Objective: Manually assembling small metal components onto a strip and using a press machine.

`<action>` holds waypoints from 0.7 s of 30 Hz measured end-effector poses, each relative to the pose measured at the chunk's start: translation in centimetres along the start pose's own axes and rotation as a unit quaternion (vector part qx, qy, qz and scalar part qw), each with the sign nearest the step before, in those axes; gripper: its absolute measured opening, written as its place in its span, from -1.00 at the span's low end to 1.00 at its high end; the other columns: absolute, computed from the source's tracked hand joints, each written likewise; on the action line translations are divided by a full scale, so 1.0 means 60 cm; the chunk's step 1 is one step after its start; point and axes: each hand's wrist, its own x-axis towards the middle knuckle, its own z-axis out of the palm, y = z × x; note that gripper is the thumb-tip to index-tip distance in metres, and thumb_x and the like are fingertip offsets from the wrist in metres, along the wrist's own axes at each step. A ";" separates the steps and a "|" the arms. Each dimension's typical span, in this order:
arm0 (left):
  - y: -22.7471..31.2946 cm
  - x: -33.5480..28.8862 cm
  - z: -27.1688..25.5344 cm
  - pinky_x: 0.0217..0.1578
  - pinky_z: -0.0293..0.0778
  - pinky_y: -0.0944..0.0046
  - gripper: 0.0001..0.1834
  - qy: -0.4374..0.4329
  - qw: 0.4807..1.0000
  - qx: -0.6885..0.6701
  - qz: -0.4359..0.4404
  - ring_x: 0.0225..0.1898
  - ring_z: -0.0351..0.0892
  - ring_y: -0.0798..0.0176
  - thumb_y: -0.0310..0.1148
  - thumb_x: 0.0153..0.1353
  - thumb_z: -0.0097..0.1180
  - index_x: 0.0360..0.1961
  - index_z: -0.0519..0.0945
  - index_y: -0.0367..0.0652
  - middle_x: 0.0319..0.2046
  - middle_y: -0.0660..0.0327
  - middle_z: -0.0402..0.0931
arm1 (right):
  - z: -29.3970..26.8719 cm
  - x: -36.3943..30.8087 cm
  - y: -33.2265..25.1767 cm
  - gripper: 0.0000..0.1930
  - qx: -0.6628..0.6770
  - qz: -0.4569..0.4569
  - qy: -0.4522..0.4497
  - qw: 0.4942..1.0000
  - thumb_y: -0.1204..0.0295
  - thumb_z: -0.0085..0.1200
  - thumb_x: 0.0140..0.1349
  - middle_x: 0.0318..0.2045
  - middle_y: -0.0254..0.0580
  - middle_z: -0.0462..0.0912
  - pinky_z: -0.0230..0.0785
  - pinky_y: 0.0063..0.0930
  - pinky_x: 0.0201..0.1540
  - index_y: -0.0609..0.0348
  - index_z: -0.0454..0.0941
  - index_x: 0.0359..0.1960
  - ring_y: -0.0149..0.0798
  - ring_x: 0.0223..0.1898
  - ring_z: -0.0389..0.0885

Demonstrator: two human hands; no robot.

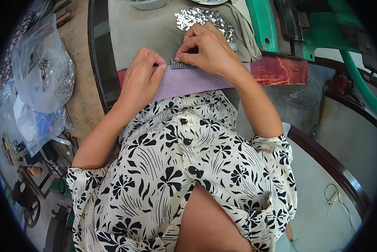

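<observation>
My left hand (143, 77) is closed, thumb against curled fingers, at the left end of a dark ridged metal strip (182, 65). What its fingertips hold, if anything, is too small to make out. Above the same strip my right hand (208, 49) is pinched together, its thumb and fingertip close to the strip's upper edge. Anything in that pinch is hidden. The strip lies along the far edge of a purple checked cloth (188, 81). Just beyond my right hand is a heap of small shiny silver metal pieces (192, 17), spread on a grey-green cloth (142, 31).
Green machinery (264, 25) stands at the right, beside a red patterned sheet (279, 71). Clear plastic bags (41, 71) with small parts lie on a wooden bench (81, 54) at the left. A bowl (144, 3) sits at the far edge.
</observation>
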 end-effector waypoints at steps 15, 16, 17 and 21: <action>0.000 0.001 -0.002 -0.31 0.37 0.24 -0.91 -0.002 1.000 -0.012 0.027 -0.38 0.42 0.16 -0.50 0.26 0.10 -0.29 0.50 -0.32 -0.31 0.10 0.39 | -0.088 0.088 0.078 -0.79 -0.023 0.045 0.204 0.978 0.30 0.32 0.08 -0.34 0.04 0.68 0.44 -0.19 -0.10 0.20 0.74 -0.38 -0.03 -0.19 0.63; 0.001 0.005 -0.002 -0.27 0.42 0.16 -0.90 0.004 0.999 -0.016 0.042 -0.34 0.48 0.04 -0.49 0.25 0.10 -0.29 0.51 -0.34 -0.29 0.03 0.42 | -0.090 0.093 0.085 -0.78 -0.067 0.040 0.196 0.977 0.31 0.31 0.10 -0.34 0.04 0.67 0.44 -0.23 -0.11 0.25 0.72 -0.37 -0.01 -0.23 0.63; 0.000 0.003 -0.004 -0.29 0.41 0.18 -0.91 -0.004 1.000 -0.014 0.013 -0.37 0.47 0.08 -0.50 0.25 0.10 -0.28 0.51 -0.32 -0.28 0.05 0.42 | -0.084 0.094 0.080 -0.80 -0.056 0.050 0.204 0.976 0.33 0.30 0.09 -0.32 0.06 0.66 0.43 -0.19 -0.14 0.24 0.72 -0.44 0.04 -0.24 0.61; 0.006 -0.003 -0.010 -0.30 0.40 0.20 -0.90 -0.012 1.000 -0.015 -0.025 -0.38 0.45 0.11 -0.50 0.25 0.10 -0.28 0.51 -0.33 -0.30 0.07 0.41 | -0.094 0.015 0.058 -0.82 -0.046 -0.003 0.132 0.990 0.31 0.29 0.06 -0.43 -0.09 0.67 0.46 -0.22 -0.22 0.13 0.75 -0.35 -0.05 -0.32 0.63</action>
